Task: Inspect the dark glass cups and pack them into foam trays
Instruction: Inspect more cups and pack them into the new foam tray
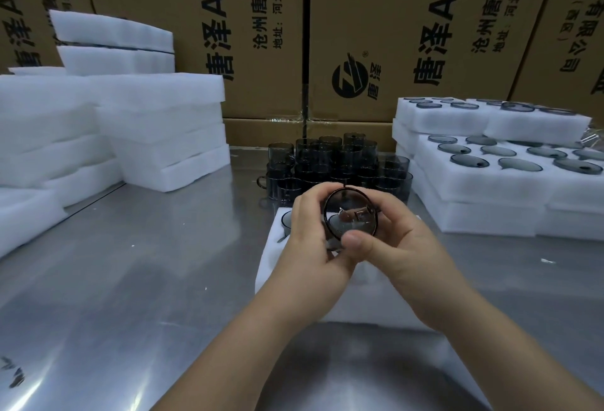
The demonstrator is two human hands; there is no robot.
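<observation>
Both hands, our left hand and right hand, grip one dark glass cup between them, its mouth facing us, above the foam tray on the surface.

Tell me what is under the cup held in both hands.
A white foam tray on the steel table, one dark cup seated at its far-left corner. The left hand and right hand hide most of its pockets.
</observation>
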